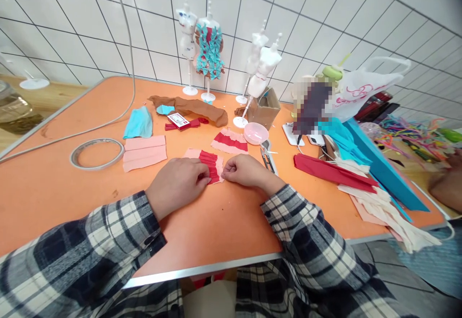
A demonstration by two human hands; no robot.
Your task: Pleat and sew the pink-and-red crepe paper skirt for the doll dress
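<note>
Pink-and-red crepe-paper piece (pixel 212 162) lies between the hands, its red band running near to far; left hand (pixel 176 182) curls over its left side, grip unclear; right hand (pixel 246 170) pinches its right edge.

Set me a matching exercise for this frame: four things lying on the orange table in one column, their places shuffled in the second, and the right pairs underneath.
Things
1. Tape roll
2. Pink bowl
3. Brown strip
4. Red-and-pink piece

Places
A. Just behind the small white-and-red box
B. Partly under the left hand, its edge at the right hand
C. Just left of the plain pink sheet
D. On the near side of the cardboard box

Pairs: 1-C, 2-D, 3-A, 4-B
</note>
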